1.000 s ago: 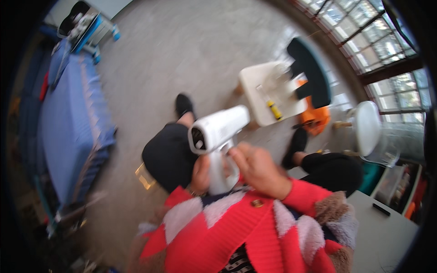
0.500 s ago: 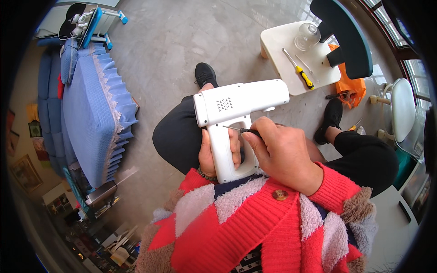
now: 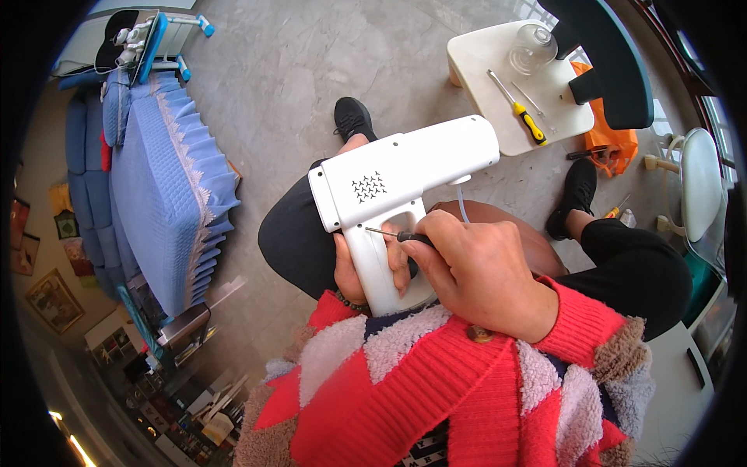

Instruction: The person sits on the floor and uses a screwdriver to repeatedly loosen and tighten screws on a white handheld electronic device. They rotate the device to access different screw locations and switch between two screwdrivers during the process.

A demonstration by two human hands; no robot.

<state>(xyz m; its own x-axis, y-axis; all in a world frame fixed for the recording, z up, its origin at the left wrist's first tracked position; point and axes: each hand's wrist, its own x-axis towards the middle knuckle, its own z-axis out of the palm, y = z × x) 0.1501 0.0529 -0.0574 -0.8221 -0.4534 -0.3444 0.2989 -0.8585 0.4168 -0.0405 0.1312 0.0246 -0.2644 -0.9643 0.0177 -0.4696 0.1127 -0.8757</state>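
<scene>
At the far left a framed picture [image 3: 54, 301] hangs on the wall, beyond a couch with a frilled blue cover [image 3: 156, 202]. Right of the couch, on the floor, is a black shoe [image 3: 354, 118]. Below it, the left hand [image 3: 349, 271], with a beaded bracelet [image 3: 352, 302] at its wrist, is curled around the handle of a white spray gun [image 3: 405, 167], the thumb on one side and fingers through the grip opening. The gun lies on its side above the lap, nose to the right, a clear tube [image 3: 462, 204] hanging from its underside. The right hand [image 3: 498, 272] is closed, thumb and fingers pinching a small dark screwdriver [image 3: 406, 236]. Its thin shaft points left to the top of the gun's handle; the tip seems to be at a screw hole, though contact is too small to tell. Farther right, a cream stool [image 3: 475, 56] bears a yellow screwdriver [image 3: 530, 124] and a glass vessel [image 3: 532, 50]. An orange bag [image 3: 615, 156] sits just beside it, then a white chair [image 3: 695, 183].
</scene>
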